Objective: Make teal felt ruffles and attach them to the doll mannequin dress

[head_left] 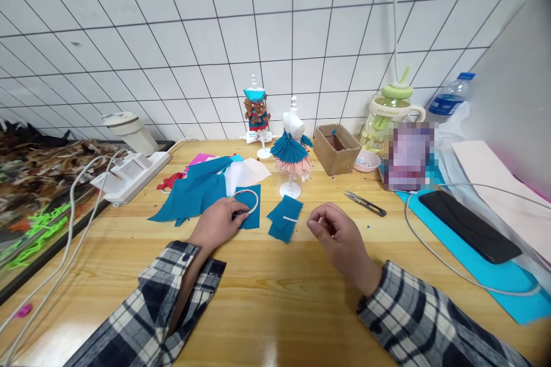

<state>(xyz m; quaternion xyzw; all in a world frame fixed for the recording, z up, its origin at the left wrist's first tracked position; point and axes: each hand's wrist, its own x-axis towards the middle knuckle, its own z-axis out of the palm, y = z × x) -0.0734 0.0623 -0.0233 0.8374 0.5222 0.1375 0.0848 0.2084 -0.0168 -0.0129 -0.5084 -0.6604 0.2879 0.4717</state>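
My left hand (221,222) rests on the table with its fingers closed on the edge of a thin white tape roll (257,202), which lies over a teal paper-like square. Between the pinched fingers of my right hand (340,238) is a short white strip of tape (290,219). Its free end points left, above small teal pieces (286,232) with zigzag-cut edges. Just behind them stands a small white dress form (294,126) wearing a pleated teal and pink skirt (290,149).
Larger teal sheets (193,189) spread left of the roll. Thread snips (365,203) lie to the right. Behind are a second dressed form (256,112), a cardboard box (337,149) and a pink bowl (367,161). A black phone (471,226) and cables lie far right; a power strip (133,178) sits left.
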